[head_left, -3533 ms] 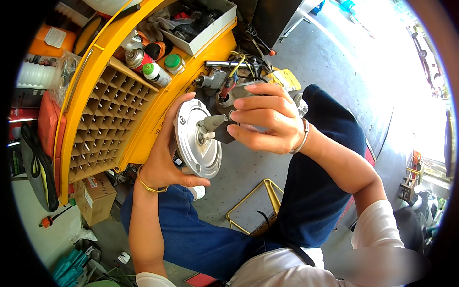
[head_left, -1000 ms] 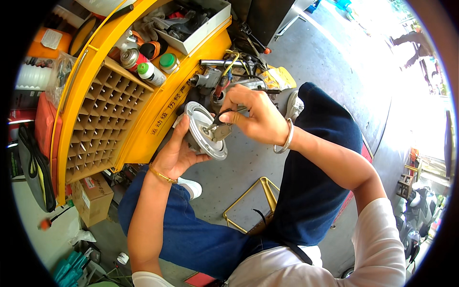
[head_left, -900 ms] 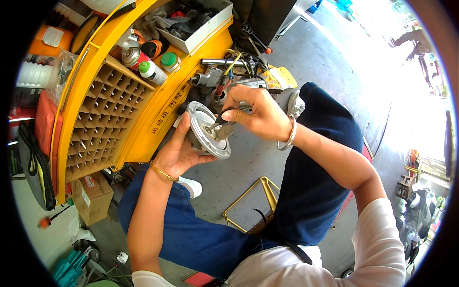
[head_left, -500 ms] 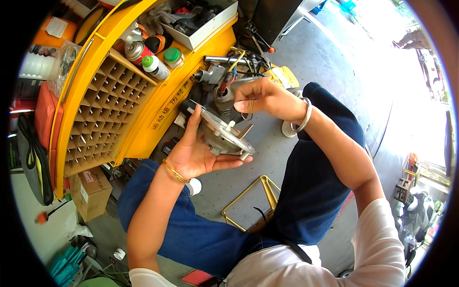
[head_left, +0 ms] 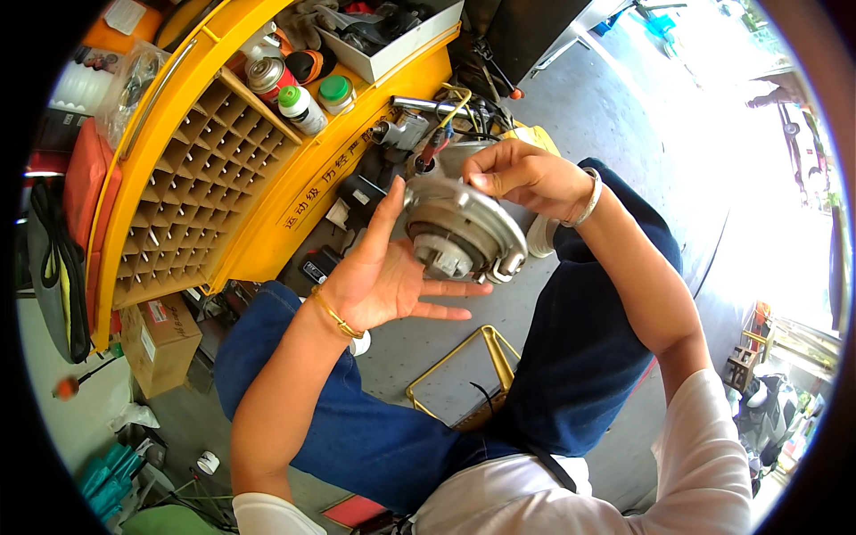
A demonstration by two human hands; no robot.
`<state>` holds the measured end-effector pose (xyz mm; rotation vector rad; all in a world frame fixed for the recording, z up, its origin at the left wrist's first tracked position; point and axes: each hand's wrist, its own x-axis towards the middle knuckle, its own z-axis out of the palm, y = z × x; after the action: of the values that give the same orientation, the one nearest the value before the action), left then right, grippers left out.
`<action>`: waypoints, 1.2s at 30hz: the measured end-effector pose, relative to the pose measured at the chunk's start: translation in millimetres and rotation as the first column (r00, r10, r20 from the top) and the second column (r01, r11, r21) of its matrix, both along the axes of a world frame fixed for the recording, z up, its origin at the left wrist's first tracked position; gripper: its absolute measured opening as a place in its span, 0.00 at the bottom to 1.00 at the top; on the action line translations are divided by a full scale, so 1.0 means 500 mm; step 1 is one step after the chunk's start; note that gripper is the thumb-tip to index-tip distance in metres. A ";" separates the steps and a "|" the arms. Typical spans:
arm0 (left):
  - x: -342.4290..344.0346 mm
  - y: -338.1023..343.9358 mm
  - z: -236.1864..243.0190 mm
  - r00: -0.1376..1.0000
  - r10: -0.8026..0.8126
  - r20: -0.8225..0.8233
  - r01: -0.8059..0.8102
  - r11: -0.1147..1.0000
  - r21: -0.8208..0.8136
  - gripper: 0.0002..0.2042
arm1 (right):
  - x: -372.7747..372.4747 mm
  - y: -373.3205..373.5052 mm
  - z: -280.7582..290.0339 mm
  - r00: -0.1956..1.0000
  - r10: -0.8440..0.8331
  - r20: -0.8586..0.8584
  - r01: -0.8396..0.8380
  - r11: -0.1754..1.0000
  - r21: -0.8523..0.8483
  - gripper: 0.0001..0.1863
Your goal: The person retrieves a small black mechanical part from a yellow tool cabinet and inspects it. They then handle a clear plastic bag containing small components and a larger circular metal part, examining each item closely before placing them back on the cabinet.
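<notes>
A round grey metal housing (head_left: 465, 227), stepped like a wheel hub or brake plate, is held up in front of me with its ribbed, raised centre facing me. My left hand (head_left: 379, 285) cradles its left side, the thumb upright against the edge. Two lower fingers stretch out beneath the part; the other fingers are hidden by it. My right hand (head_left: 522, 178) pinches the upper right rim between thumb and fingers. Whether anything small is also in that pinch cannot be seen.
Behind the part stands a yellow cabinet (head_left: 259, 254) with a cardboard divider grid (head_left: 192, 183). Spray cans (head_left: 301, 109), a green-lidded jar (head_left: 337, 93) and a white bin (head_left: 383, 55) crowd its top. A gold metal frame (head_left: 446, 367) lies on the floor between my legs.
The metal housing has turned over, showing its stepped centre instead of the flat side with a white post. My right hand has gone from a small dark piece with a ring to the rim.
</notes>
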<state>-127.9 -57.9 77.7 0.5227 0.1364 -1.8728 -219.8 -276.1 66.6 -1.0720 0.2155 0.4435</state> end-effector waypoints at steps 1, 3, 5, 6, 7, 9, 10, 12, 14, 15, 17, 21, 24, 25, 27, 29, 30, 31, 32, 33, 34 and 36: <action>0.001 0.001 0.004 1.000 -0.003 0.017 0.003 1.000 -0.019 0.47 | -0.001 -0.001 0.002 1.000 -0.019 -0.012 0.020 0.999 0.051 0.05; 0.013 0.006 0.014 0.993 -0.001 0.122 0.013 0.996 -0.093 0.48 | -0.003 -0.005 0.008 0.998 -0.057 -0.038 0.061 0.987 0.146 0.05; 0.020 0.015 0.026 0.948 0.053 0.315 -0.018 0.993 -0.113 0.48 | -0.009 -0.009 0.014 0.989 -0.142 -0.049 0.150 0.927 0.344 0.10; 0.020 0.013 0.028 0.909 0.124 0.399 -0.063 0.985 -0.162 0.50 | -0.014 -0.009 0.015 0.983 -0.175 -0.045 0.177 0.881 0.438 0.11; 0.014 0.010 0.029 0.775 0.242 0.583 -0.135 0.966 -0.221 0.51 | -0.019 -0.009 0.015 0.972 -0.223 -0.078 0.231 0.823 0.519 0.12; -0.003 0.004 0.027 0.369 0.443 0.817 -0.225 0.895 -0.385 0.57 | -0.020 -0.011 0.010 0.937 -0.279 -0.208 0.346 0.817 0.462 0.15; -0.006 0.003 0.026 0.188 0.482 0.856 -0.203 0.872 -0.446 0.65 | -0.020 -0.008 0.005 0.920 -0.306 -0.247 0.388 0.804 0.450 0.16; -0.012 -0.005 0.020 -0.117 0.533 0.838 -0.087 0.835 -0.543 0.66 | -0.018 0.003 -0.007 0.911 -0.318 -0.263 0.410 0.778 0.477 0.16; -0.014 -0.009 0.017 -0.303 0.573 0.762 0.036 0.806 -0.591 0.69 | -0.014 0.021 -0.020 0.910 -0.311 -0.272 0.411 0.757 0.508 0.17; -0.016 -0.008 0.016 -0.338 0.578 0.743 0.050 0.799 -0.599 0.69 | -0.012 0.031 -0.025 0.911 -0.305 -0.276 0.409 0.752 0.517 0.17; -0.021 -0.010 0.015 -0.394 0.583 0.711 0.068 0.790 -0.610 0.69 | -0.007 0.050 -0.032 0.914 -0.288 -0.286 0.402 0.750 0.526 0.18; -0.025 -0.015 0.012 -0.447 0.580 0.681 0.042 0.774 -0.632 0.68 | 0.004 0.076 -0.041 0.919 -0.258 -0.297 0.382 0.765 0.518 0.20; -0.021 -0.017 0.009 -0.427 0.598 0.678 0.021 0.756 -0.654 0.66 | -0.001 0.081 -0.041 0.922 -0.242 -0.304 0.372 0.772 0.515 0.21; -0.021 -0.017 0.008 -0.410 0.605 0.682 0.012 0.752 -0.659 0.66 | -0.006 0.081 -0.040 0.922 -0.238 -0.306 0.371 0.772 0.516 0.21; -0.022 -0.018 0.006 -0.377 0.628 0.681 -0.004 0.734 -0.679 0.65 | -0.016 0.080 -0.038 0.928 -0.230 -0.294 0.358 0.769 0.529 0.22; -0.020 -0.018 0.005 -0.375 0.627 0.682 -0.012 0.733 -0.680 0.65 | -0.021 0.081 -0.038 0.940 -0.215 -0.264 0.330 0.765 0.553 0.22; -0.019 -0.018 0.004 -0.372 0.627 0.684 -0.020 0.732 -0.681 0.65 | -0.022 0.081 -0.038 0.948 -0.203 -0.244 0.309 0.762 0.568 0.21; -0.019 -0.018 0.003 -0.374 0.621 0.689 -0.032 0.733 -0.679 0.64 | -0.022 0.082 -0.038 0.956 -0.191 -0.224 0.288 0.760 0.583 0.21; -0.019 -0.018 0.003 -0.372 0.615 0.695 -0.049 0.734 -0.677 0.64 | -0.021 0.083 -0.037 0.955 -0.193 -0.225 0.290 0.766 0.574 0.20; -0.019 -0.018 0.002 -0.374 0.609 0.700 -0.065 0.735 -0.675 0.63 | -0.020 0.084 -0.036 0.956 -0.196 -0.218 0.286 0.785 0.549 0.20; -0.020 -0.019 0.001 -0.367 0.602 0.709 -0.087 0.736 -0.671 0.63 | -0.018 0.086 -0.036 0.957 -0.208 -0.204 0.289 0.768 0.572 0.18; -0.021 -0.020 -0.001 -0.361 0.588 0.724 -0.130 0.737 -0.664 0.62 | -0.018 0.090 -0.034 0.954 -0.238 -0.182 0.300 0.751 0.588 0.18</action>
<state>-138.5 -67.7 77.2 1.4059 -1.0026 -0.2026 -228.9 -231.0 49.7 -0.3641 0.2835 0.2688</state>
